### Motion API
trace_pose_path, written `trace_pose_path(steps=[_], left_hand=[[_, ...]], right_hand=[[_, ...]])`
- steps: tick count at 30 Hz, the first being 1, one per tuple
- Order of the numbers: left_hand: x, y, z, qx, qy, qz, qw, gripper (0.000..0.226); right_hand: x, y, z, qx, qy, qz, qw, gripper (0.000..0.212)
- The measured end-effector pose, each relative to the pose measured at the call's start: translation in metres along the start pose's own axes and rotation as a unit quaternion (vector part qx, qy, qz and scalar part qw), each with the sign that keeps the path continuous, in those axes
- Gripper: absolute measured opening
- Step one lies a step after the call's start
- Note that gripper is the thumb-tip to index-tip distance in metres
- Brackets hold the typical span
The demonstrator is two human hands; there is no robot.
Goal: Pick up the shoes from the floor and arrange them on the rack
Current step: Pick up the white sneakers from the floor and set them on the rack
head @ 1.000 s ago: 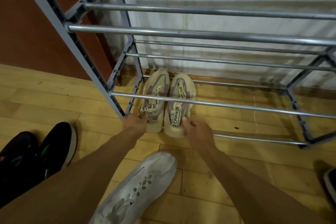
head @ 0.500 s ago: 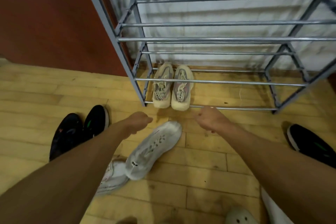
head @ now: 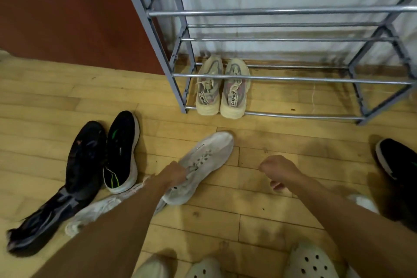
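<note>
A grey metal shoe rack [head: 293,78] stands against the white wall. A beige pair of sneakers [head: 234,97] sits side by side at the left end of its lowest tier, heels toward me. On the wooden floor in front lies a white sneaker [head: 209,153], toe pointing at the rack. My left hand [head: 173,174] is down on its laces and collar, fingers curled into the shoe. My right hand [head: 277,171] hovers to the right above bare floor, fingers loosely curled, holding nothing. A second white sneaker [head: 97,210] lies partly under my left forearm.
Two black sneakers [head: 121,151] and a dark grey shoe [head: 40,225] lie at the left. Another black sneaker [head: 397,160] is at the far right. Pale perforated clogs [head: 311,262] show at the bottom edge. A red-brown panel [head: 67,7] stands left of the rack.
Both hands have drawn back from the beige pair, which stays on the lowest tier. My view has pulled away from the rack, and my left hand has dropped onto the white sneaker.
</note>
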State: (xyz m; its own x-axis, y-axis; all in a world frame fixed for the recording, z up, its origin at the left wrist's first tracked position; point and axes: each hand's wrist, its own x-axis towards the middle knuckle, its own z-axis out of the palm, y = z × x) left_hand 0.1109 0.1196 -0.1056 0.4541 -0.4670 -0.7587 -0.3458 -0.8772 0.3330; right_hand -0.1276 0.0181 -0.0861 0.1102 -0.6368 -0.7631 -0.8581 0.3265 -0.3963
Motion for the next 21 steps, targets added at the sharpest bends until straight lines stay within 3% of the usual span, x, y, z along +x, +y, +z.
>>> trace_pose_path(steps=[2, 5, 9, 11, 15, 21], left_hand=[[0.000, 0.005, 0.001, 0.000, -0.014, -0.011, 1.000, 0.020], [0.002, 0.004, 0.000, -0.007, -0.020, -0.025, 0.999, 0.031], [-0.005, 0.000, -0.007, 0.016, -0.032, -0.046, 0.998, 0.007], [-0.013, -0.001, -0.008, 0.011, -0.056, -0.052, 0.997, 0.018], [-0.040, 0.005, -0.004, 0.013, -0.076, -0.010, 0.997, 0.025], [-0.094, 0.020, -0.001, -0.008, -0.034, 0.084, 0.996, 0.019]], right_hand=[[0.008, 0.005, 0.003, 0.005, -0.002, 0.000, 1.000, 0.029], [0.012, 0.011, 0.012, 0.006, -0.020, 0.001, 1.000, 0.028], [0.003, 0.015, 0.020, 0.043, -0.051, -0.011, 0.998, 0.028], [-0.005, 0.013, 0.017, 0.036, -0.050, -0.020, 0.998, 0.028], [-0.030, 0.002, 0.001, 0.029, -0.022, -0.058, 0.998, 0.028], [-0.083, -0.003, -0.026, -0.040, 0.051, -0.131, 0.989, 0.028]])
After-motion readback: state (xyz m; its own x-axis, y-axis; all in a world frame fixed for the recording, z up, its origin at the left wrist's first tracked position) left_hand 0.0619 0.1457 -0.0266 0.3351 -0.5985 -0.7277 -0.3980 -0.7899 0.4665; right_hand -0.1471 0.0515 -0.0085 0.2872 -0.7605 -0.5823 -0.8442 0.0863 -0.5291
